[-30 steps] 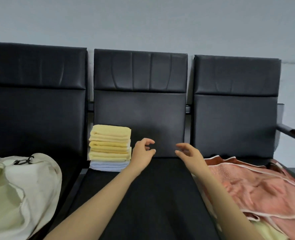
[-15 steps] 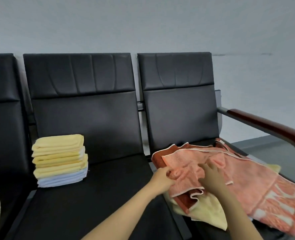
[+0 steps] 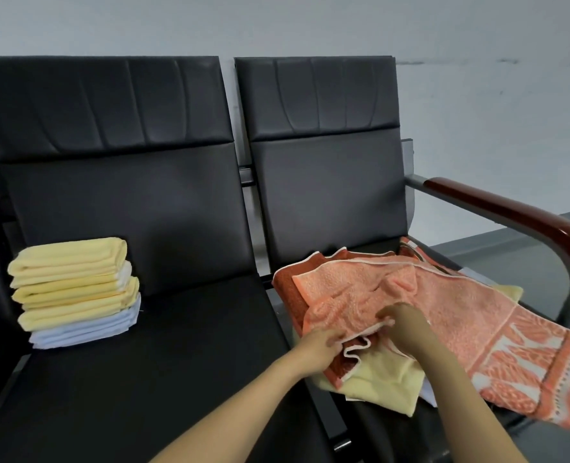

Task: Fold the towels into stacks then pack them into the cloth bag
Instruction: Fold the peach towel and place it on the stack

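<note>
Orange terry towel [image 3: 450, 295] lies rumpled across the right chair [image 3: 330, 202], its patterned end hanging past the seat's front right corner below the wooden armrest [image 3: 511, 213]. The left hand [image 3: 320, 345] pinches its white-trimmed near hem. The right hand [image 3: 407, 324], just beside, closes its grip on the same fold. A pale yellow towel [image 3: 380, 382] lies underneath, overhanging the front edge. The folded towel stack [image 3: 76, 289] sits at the left chair's [image 3: 183, 369] back left corner, with black cushion between it and the hands.
</note>
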The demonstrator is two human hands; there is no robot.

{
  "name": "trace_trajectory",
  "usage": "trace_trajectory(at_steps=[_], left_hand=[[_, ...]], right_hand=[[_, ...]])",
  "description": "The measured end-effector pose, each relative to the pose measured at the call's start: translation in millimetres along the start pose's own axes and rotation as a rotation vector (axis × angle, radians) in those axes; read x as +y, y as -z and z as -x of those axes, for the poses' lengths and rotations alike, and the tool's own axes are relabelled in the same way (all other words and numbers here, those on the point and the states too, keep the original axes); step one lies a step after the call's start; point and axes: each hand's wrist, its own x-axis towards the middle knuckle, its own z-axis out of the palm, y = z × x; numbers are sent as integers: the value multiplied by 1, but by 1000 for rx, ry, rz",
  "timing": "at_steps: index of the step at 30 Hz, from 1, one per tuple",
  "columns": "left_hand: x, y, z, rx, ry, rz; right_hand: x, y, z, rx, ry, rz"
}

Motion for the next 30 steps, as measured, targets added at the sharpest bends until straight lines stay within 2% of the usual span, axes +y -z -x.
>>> trace_trajectory(at_steps=[4,7,10,12,15,18,21,23,26,28,30], left_hand=[[-1,0,-2,-28,24,35],[-4,-3,-7,56,-29,64],[11,5,-5,255,-82,204],[23,16,-2,279,-174,373],[26,31,1,284,-219,370],[27,44,8,357,-170,549],[27,59,14,433,-85,957],[22,68,17,469,-16,1108],[17,73,20,445,65,1198],[15,72,19,415,106,1176],[11,69,20,367,102,999]], right_hand=[[-2,4,2,156,-48,9],[-19,14,9,246,2,-289],[-44,34,29,157,176,-761],[-56,46,41,38,282,-1026],[-57,51,45,22,331,-1147],[-48,47,38,73,300,-924],[-34,25,25,-37,235,-349],[-28,11,19,-43,96,-109],[-27,4,12,33,-36,-108],[-30,5,11,122,-5,-134],[-36,11,15,254,92,-299]])
